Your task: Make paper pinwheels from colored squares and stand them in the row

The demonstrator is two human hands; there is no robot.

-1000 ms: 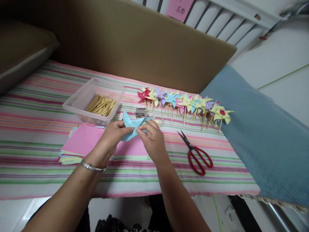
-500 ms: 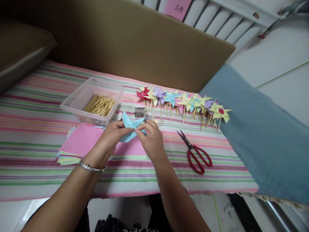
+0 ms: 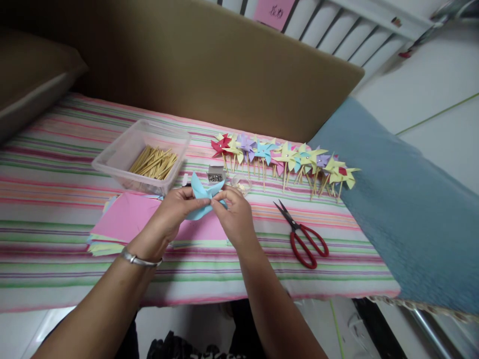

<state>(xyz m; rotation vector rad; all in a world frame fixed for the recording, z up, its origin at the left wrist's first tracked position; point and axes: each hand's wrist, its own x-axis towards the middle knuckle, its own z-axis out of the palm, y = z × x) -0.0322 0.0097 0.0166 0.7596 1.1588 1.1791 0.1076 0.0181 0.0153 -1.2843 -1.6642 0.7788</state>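
Observation:
A light blue paper pinwheel (image 3: 200, 189) is held up between my two hands, its blades folded in toward the centre. My left hand (image 3: 178, 207) pinches it from the left, thumb near the middle. From the right, my right hand (image 3: 235, 212) grips the centre with thumb and fingertips; whether a pin is there is hidden. Beneath them lies a stack of coloured paper (image 3: 129, 217), pink on top. Just behind the pinwheel sit a small box of metal pins (image 3: 216, 174) and a small clear round dish (image 3: 242, 184) with tiny pale pieces.
A clear plastic bin (image 3: 112, 167) of thin wooden sticks (image 3: 154, 163) stands to the left. Finished pinwheels on sticks (image 3: 286, 157) lie in a row at the back right. Red-handled scissors (image 3: 299, 234) rest on the striped cloth (image 3: 348, 271). A brown board (image 3: 209, 70) rises behind.
Both hands keep their pinch on the blue paper pinwheel, which has shifted very slightly. Nothing else has visibly moved.

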